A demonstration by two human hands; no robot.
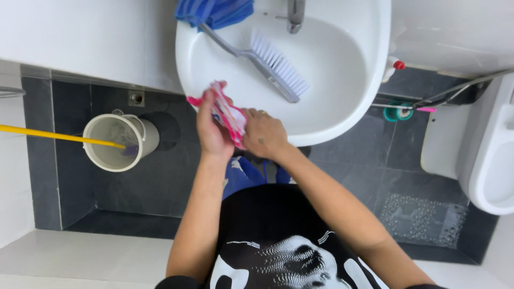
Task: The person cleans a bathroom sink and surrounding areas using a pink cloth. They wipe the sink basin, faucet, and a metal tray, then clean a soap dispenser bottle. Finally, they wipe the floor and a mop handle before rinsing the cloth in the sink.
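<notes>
Both hands meet over the near rim of a white washbasin (353,80). My left hand (210,128) and my right hand (263,134) together grip a small pink and white packet (227,113), held upright between them. Inside the basin lies a grey scrub brush (273,63) with white bristles, its handle pointing to the far left. A blue cloth (214,10) rests on the basin's far rim beside the metal tap (295,13).
A pale bucket (119,142) stands on the dark tiled floor at the left, with a yellow pole (53,135) reaching into it. A white toilet (482,150) is at the right. A spray bottle with a red cap (395,67) sits behind the basin.
</notes>
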